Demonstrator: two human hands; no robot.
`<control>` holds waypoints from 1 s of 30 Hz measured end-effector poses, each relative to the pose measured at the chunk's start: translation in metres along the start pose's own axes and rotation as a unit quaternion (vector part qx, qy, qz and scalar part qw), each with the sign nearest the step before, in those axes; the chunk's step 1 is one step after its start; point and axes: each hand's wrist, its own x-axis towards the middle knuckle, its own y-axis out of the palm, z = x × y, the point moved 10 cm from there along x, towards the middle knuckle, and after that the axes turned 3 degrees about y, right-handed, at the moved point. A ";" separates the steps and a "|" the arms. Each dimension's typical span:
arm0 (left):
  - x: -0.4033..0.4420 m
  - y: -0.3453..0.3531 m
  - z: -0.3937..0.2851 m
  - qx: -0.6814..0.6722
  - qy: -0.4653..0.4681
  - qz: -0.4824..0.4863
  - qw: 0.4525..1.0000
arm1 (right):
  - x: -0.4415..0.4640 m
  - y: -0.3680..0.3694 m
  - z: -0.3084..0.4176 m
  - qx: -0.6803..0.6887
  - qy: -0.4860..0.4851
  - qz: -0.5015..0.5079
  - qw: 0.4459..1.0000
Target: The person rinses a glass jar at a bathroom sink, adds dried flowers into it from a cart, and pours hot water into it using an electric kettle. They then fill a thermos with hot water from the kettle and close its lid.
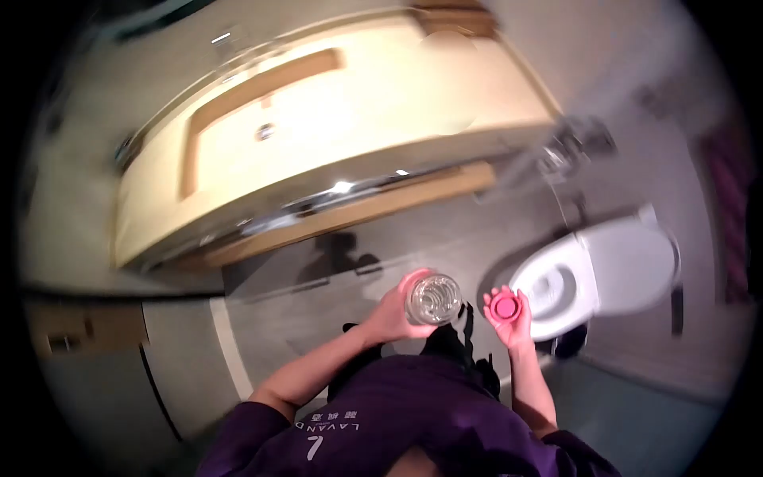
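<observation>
My left hand [399, 308] is wrapped round a clear, round container [435, 300], seen from above; its kind, glass or bottle, I cannot tell. Ridged rings show inside it. To the right, apart from it, my right hand [518, 330] has its palm up and its fingers curled about a round pink lid [506, 307]. The container and the lid are both held in front of my purple shirt [397, 405], above the floor.
A long pale countertop [397, 103] with a recessed sink [230, 151] and a drain lies ahead. A white toilet [584, 290] with its lid up stands close to my right hand. A towel-like purple cloth [727, 207] hangs far right. Grey tile floor [270, 334] lies below.
</observation>
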 end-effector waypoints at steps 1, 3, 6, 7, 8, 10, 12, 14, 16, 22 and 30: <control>-0.026 -0.032 -0.008 0.008 -0.020 -0.040 0.999 | 0.007 0.029 -0.029 -0.014 0.036 0.032 0.999; -0.095 -0.094 -0.016 0.020 -0.060 -0.134 0.989 | 0.021 0.082 -0.104 -0.104 0.109 0.054 0.987; -0.192 -0.158 -0.023 0.009 -0.043 -0.225 0.973 | 0.029 0.156 -0.229 -0.191 0.233 0.140 0.943; -0.224 -0.178 -0.039 0.000 -0.020 -0.275 0.961 | 0.024 0.180 -0.269 -0.231 0.265 0.159 0.923; -0.246 -0.206 -0.044 -0.001 -0.034 -0.304 0.952 | 0.019 0.223 -0.303 -0.286 0.281 0.157 0.903; -0.311 -0.228 -0.040 0.016 -0.045 -0.348 0.936 | 0.010 0.253 -0.385 -0.365 0.305 0.185 0.860; -0.361 -0.261 -0.038 -0.017 -0.020 -0.406 0.913 | 0.000 0.292 -0.465 -0.433 0.333 0.212 0.811; -0.398 -0.291 -0.035 -0.030 0.037 -0.460 0.887 | -0.015 0.319 -0.531 -0.495 0.370 0.226 0.753; -0.440 -0.329 -0.032 -0.010 0.063 -0.493 0.868 | -0.019 0.327 -0.600 -0.559 0.395 0.255 0.682; -0.591 -0.440 -0.008 -0.030 -0.021 -0.596 0.802 | -0.030 0.362 -0.806 -0.610 0.471 0.372 0.518; -0.838 -0.582 -0.040 0.058 -0.123 -0.813 0.567 | -0.076 0.475 -1.097 -0.613 0.480 0.470 0.417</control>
